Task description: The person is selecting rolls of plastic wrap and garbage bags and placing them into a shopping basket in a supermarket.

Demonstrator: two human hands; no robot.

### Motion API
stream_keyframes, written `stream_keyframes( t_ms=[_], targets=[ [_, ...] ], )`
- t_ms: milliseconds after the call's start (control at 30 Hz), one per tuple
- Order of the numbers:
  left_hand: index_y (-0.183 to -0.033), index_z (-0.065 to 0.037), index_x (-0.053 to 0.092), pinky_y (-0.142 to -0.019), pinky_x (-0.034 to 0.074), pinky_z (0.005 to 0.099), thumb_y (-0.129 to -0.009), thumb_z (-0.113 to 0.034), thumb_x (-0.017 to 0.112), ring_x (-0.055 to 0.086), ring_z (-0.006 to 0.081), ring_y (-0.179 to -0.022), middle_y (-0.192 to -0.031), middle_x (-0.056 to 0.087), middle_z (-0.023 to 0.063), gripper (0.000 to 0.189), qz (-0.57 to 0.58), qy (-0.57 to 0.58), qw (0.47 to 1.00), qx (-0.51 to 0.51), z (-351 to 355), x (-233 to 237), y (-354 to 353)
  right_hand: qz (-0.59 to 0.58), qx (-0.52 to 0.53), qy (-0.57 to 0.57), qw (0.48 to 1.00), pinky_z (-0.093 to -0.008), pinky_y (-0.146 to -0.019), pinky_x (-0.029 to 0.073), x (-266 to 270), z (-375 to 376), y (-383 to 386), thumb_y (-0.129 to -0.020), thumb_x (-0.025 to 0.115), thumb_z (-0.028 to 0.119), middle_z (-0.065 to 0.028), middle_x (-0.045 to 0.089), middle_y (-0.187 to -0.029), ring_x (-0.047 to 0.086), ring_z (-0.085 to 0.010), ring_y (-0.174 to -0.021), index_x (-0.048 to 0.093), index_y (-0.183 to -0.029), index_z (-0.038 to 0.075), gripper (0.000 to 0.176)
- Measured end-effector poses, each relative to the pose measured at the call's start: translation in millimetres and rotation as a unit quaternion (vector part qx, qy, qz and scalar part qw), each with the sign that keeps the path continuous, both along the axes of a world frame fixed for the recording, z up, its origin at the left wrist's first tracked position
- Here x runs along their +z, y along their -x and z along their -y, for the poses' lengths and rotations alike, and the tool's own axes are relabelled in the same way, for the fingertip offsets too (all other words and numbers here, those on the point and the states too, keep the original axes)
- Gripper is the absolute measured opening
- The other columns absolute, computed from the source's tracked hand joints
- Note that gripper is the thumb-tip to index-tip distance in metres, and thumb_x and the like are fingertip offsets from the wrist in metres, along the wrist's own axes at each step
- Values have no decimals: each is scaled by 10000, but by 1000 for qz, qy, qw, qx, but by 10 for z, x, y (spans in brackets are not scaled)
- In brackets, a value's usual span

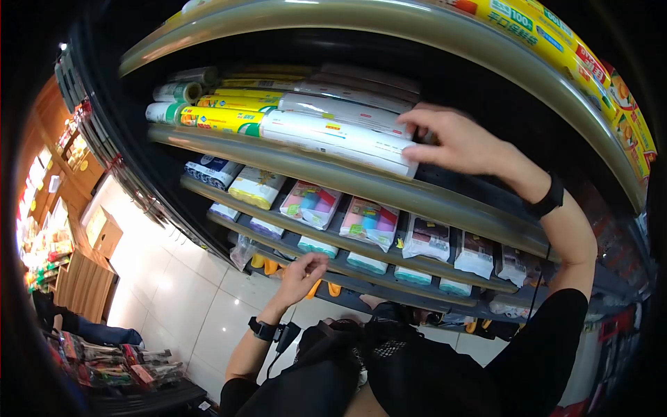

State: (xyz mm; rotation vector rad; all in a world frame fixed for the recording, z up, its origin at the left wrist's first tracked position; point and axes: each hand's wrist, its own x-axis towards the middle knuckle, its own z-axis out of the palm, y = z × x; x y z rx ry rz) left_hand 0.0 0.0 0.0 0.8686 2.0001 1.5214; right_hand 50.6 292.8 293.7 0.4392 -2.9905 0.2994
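Note:
My right hand is at the right end of a row of long rolls on the upper shelf. Its thumb and fingers are spread around the end of a white wrapped roll, with the fingertips right at its edge. Behind that one lie more white rolls in clear film. To the left, yellow rolls with green ends sit beside pale green-and-white rolls. Lower down, my left hand hangs in front of the bottom shelves with loosely bent fingers and holds nothing.
Packs with pink and blue prints line the shelf below, next to white packs. A rounded shelf edge juts out overhead. At lower left, a person's leg shows near a bin of packaged goods on the tiled floor.

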Motion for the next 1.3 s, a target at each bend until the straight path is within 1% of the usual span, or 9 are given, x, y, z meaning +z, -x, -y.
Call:
stream_keyframes(
  t_ms=[100,300,700,833,967,1033,1100,1200,1300],
  targets=[
    [-1100,11,541,-801,459,249,-870,-99,549,584,126,-907,-1001,622,90,255,10,-91,996,-13,-119,422,51,-80,28,-125,989,-415,-771,461,-165,259,63,-822,547,458,-206,548,-962,561,-350,-890,520,-1074,-27,547],
    [-1085,15,551,-793,455,244,-863,-86,555,582,115,-880,-962,624,78,244,-11,-178,983,-32,-242,849,119,-25,-28,-165,986,-406,-773,452,-215,373,263,-791,574,477,-202,541,-971,551,-350,-894,515,-1083,-37,594],
    [-1141,0,504,-829,453,260,-869,-69,544,575,138,-933,-1011,592,81,283,-39,-226,970,-76,-437,1155,170,-45,-38,-21,998,-399,-731,463,-138,360,281,-670,649,496,-200,562,-966,579,-336,-855,590,-976,-73,649],
    [-1213,24,423,-820,462,271,-851,-94,577,570,168,-963,-1085,558,107,411,8,-279,957,-78,-459,1311,166,-121,24,19,992,-341,-652,437,-113,398,101,-689,680,436,-145,535,-830,543,-270,-754,600,-917,-56,548],
    [-1238,8,367,-855,456,312,-776,-141,676,551,220,-1016,-1147,513,137,576,193,-440,875,-54,-429,1348,155,-73,93,18,993,-378,-650,452,-112,641,-89,-691,634,473,-163,537,-838,554,-295,-774,601,-900,-64,577],
    [-1235,-4,382,-896,429,327,-750,-150,707,542,217,-1028,-1137,525,118,602,184,-518,834,45,-439,1287,41,-69,143,42,986,-368,-650,452,-198,674,-72,-729,611,517,-150,540,-821,550,-285,-783,601,-904,-53,597],
    [-1229,-6,396,-907,418,328,-740,-148,718,538,211,-1028,-1130,531,109,602,164,-504,846,49,-356,1227,15,15,100,63,993,-364,-679,453,-133,691,-38,-774,573,520,-142,555,-852,556,-282,-808,606,-922,-31,571],
    [-1210,-6,425,-913,408,324,-727,-145,733,533,198,-1020,-1114,542,99,590,129,-466,874,56,-220,1153,-8,-88,68,20,994,-360,-703,446,-123,539,268,-824,589,372,-143,547,-851,549,-271,-808,585,-961,-9,405],
    [-1174,7,463,-904,408,315,-719,-155,742,531,184,-1005,-1106,545,99,558,115,-431,893,60,-111,1092,-39,-147,56,-61,986,-391,-786,453,-208,319,614,-796,603,370,-202,506,-1028,541,-331,-948,503,-1064,-61,517]
  ],
)
